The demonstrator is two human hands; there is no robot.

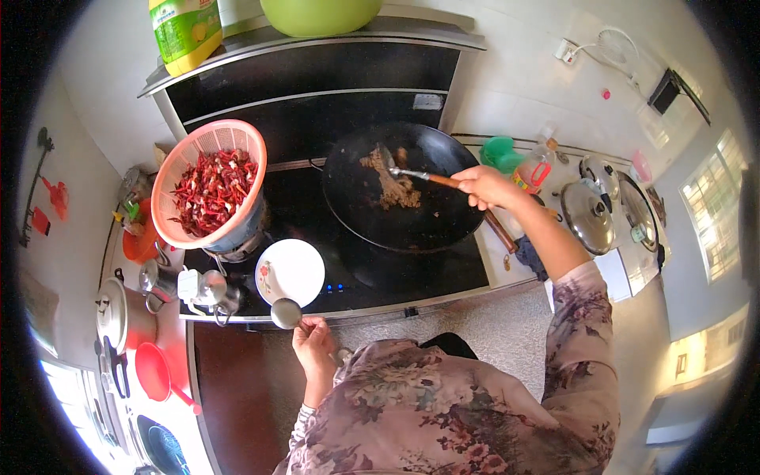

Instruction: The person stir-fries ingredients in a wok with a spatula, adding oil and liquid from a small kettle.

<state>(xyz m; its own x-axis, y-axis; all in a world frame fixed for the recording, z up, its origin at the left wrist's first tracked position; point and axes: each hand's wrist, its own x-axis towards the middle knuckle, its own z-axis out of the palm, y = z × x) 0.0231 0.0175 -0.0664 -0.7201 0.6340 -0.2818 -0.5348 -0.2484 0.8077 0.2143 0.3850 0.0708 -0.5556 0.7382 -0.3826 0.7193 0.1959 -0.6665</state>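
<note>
My right hand (488,187) grips the wooden handle of a metal spatula (418,174), whose head rests against a brown clump of food (399,184) in a large black wok (350,202). The wok sits on the right side of a black glass-topped stove (380,279). Near the stove's front edge, my left hand (313,338) holds a small round metal ladle (286,313) by its handle. The ladle's bowl overlaps the near rim of a white dish with a flower pattern (297,270). Left of the wok, a pink plastic colander (159,208) full of dried red chilies (215,190) rests on a pot.
Small metal pots (157,279) and a white-lidded container (205,288) stand at the stove's left front. A red dipper (153,371) lies on the left counter. Right of the wok are a bottle (534,166), green bowls (500,153) and metal lids (586,217). A yellow jug (187,35) stands on the back ledge.
</note>
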